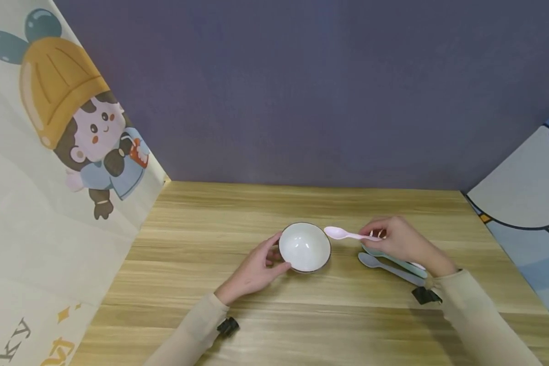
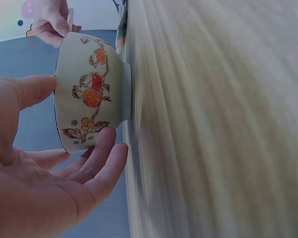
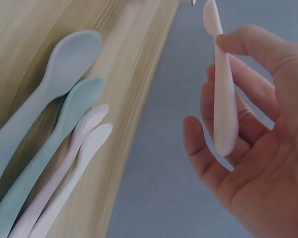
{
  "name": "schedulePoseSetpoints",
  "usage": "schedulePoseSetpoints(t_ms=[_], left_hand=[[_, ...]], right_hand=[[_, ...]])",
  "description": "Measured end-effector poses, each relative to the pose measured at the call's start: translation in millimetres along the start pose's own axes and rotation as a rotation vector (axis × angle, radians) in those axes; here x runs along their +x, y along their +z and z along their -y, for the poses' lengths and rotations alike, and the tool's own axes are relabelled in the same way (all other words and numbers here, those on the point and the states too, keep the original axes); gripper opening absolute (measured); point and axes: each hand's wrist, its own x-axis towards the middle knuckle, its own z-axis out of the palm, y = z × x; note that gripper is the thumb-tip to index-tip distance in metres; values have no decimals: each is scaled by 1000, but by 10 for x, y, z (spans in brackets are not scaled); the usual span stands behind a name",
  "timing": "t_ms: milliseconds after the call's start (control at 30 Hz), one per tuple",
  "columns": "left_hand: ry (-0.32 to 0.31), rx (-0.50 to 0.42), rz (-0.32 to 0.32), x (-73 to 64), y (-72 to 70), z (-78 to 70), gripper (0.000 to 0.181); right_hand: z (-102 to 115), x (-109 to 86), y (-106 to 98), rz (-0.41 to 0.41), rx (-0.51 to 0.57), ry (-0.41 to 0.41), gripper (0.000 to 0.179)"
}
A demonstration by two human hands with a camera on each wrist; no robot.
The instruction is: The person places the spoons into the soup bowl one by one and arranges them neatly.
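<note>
A white bowl (image 1: 304, 247) with a dark rim stands upright on the wooden table, its inside bare. Painted red and orange fruit and leaves decorate its outer wall (image 2: 89, 94) in the left wrist view. My left hand (image 1: 262, 265) holds the bowl from the left, thumb at the rim and fingers curled along its side. To the right of the bowl, my right hand (image 1: 404, 243) pinches a pale pink spoon (image 3: 224, 104) by its handle, above the table. The bowl end of this spoon (image 1: 336, 233) points left, close to the bowl's rim.
Beneath the right hand, several spoons lie side by side: a grey-blue one (image 3: 72, 57), a green one (image 3: 87, 96), a pink one (image 3: 92, 118) and a white one (image 3: 97, 136). A dark panel (image 1: 302, 91) rises behind the wooden table (image 1: 201, 218), with printed cloths at both sides.
</note>
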Motion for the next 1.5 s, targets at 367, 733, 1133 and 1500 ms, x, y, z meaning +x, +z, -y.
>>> schedulePoseSetpoints(t_ms=[367,733,1133,1500], left_hand=[[-1,2,5,-2,-8,-10,82],[0,29,-6,11,-8,-10,82],[11,23,0,10,-23,-10,81],[22,23,8,3,-26,8,81]], right_hand=[[155,79,64,54,34,-22,9],[259,163,172,97,53,-25,10],[342,253,290,146,68,-24,12],[411,331,407,161,53,-28,11]])
